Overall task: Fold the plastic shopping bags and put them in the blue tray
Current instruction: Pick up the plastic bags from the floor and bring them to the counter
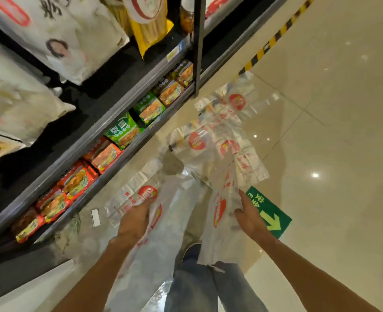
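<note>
Both hands, left (pixel 136 218) and right (pixel 245 216), pinch clear bags (pixel 222 154) held up between them, likely to sort for folding.

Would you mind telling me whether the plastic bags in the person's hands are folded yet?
Not folded. The plastic bags hang loose and crumpled, spread out between the left hand and right hand, which grip them.

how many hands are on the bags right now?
2. Left hand grips the bag bundle at lower centre-left. Right hand grips the hanging bags beside the green floor sign.
</note>
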